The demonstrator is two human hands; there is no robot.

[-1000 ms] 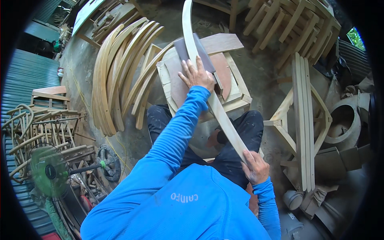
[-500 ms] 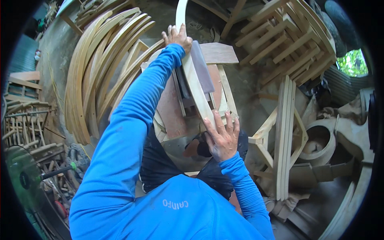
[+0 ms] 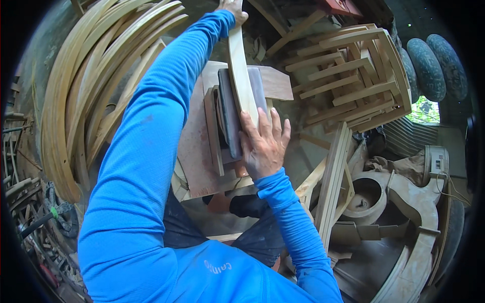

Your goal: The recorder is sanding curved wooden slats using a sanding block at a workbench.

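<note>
A pale curved wooden slat [image 3: 239, 70] lies lengthwise over a sanding machine with a grey, belt-like surface [image 3: 258, 87]. At the slat's far end my left hand [image 3: 233, 9] is closed round the wood, partly cut off by the upper rim of the picture. My right hand [image 3: 265, 146] rests on the near end with its fingers stretched and spread; its thumb lies along the left side. Under the slat, a dark flat plate [image 3: 230, 113] stands along the left of the grey surface. Plywood boards [image 3: 199, 146] surround the machine.
Many curved wooden pieces [image 3: 83, 86] are stacked at left. At far right stands a pile of wooden frames [image 3: 353, 76], with dark rounded rolls [image 3: 426, 69] beyond. Straight slats [image 3: 333, 177] lean near my right arm, beside a round blower-like housing [image 3: 368, 199]. A fan [image 3: 60, 209] is at lower left.
The slat and both hands have moved farther from me across the machine. The right hand has come up from the machine's near edge. The whole view has shifted as well.
</note>
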